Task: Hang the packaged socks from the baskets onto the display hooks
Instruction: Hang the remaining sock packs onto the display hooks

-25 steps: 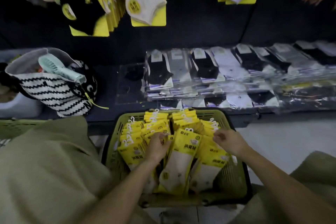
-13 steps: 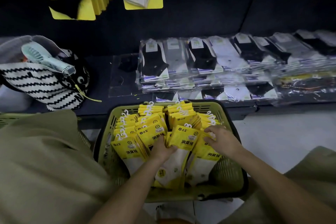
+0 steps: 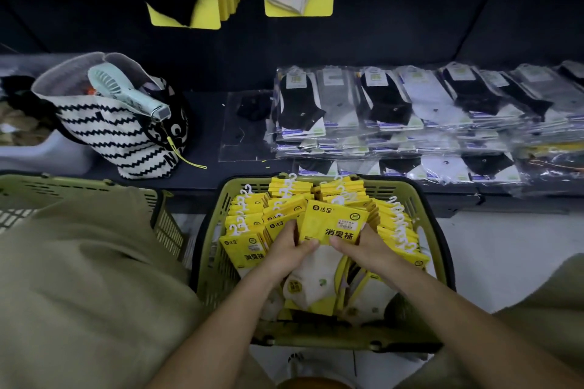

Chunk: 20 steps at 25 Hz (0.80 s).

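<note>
**Yellow sock pack (image 3: 335,223) held in both grips**

Left grip (image 3: 286,254) and right grip (image 3: 368,251) each clasp the pack's lower half, thumbs on its front. The pack stands tilted upright, just above the other yellow packs filling the green basket (image 3: 211,265). Striped bag (image 3: 120,139) sits on the dark shelf (image 3: 202,167), behind and to the left.
</note>
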Available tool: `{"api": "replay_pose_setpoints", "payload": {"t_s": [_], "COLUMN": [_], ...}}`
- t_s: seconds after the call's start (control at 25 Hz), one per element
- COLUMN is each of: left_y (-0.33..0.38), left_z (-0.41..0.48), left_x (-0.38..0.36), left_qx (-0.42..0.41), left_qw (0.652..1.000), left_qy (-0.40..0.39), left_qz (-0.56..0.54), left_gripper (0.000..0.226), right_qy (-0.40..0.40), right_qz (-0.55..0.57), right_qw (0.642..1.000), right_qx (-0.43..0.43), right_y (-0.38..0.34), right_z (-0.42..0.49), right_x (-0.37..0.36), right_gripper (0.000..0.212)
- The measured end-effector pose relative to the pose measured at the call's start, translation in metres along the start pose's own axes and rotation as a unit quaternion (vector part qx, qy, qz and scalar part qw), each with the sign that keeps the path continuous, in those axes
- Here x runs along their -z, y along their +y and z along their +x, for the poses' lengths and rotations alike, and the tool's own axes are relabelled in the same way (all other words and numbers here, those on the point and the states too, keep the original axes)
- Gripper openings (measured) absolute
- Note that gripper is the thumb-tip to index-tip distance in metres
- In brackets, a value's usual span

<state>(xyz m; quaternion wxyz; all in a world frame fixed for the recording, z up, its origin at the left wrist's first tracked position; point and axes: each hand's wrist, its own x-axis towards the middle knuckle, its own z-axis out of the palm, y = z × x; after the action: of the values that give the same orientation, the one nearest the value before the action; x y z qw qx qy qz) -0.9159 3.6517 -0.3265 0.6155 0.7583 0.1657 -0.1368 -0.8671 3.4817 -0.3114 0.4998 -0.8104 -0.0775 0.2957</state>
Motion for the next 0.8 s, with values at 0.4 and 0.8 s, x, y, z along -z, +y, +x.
{"api": "replay_pose_setpoints", "payload": {"t_s": [0.4, 0.8], "left_y": [-0.027, 0.064], "left_z": [-0.014, -0.003], "left_x": [-0.008, 0.027], "left_qx": [0.085, -0.085], "left_qw": [0.995, 0.99], "left_qy": [-0.055, 0.072], "left_qz": [-0.006, -0.081], "left_gripper": [0.072, 0.052], "right_qy": [-0.067, 0.17], "right_qz": [-0.084, -0.007], "right_qw": [0.994, 0.985], "right_qx": [-0.017, 0.023], "right_y": [0.032, -0.057], "right_z": [-0.01, 0.013], "right_x": [-0.031, 0.01], "right_gripper": [0.051, 0.055]}}
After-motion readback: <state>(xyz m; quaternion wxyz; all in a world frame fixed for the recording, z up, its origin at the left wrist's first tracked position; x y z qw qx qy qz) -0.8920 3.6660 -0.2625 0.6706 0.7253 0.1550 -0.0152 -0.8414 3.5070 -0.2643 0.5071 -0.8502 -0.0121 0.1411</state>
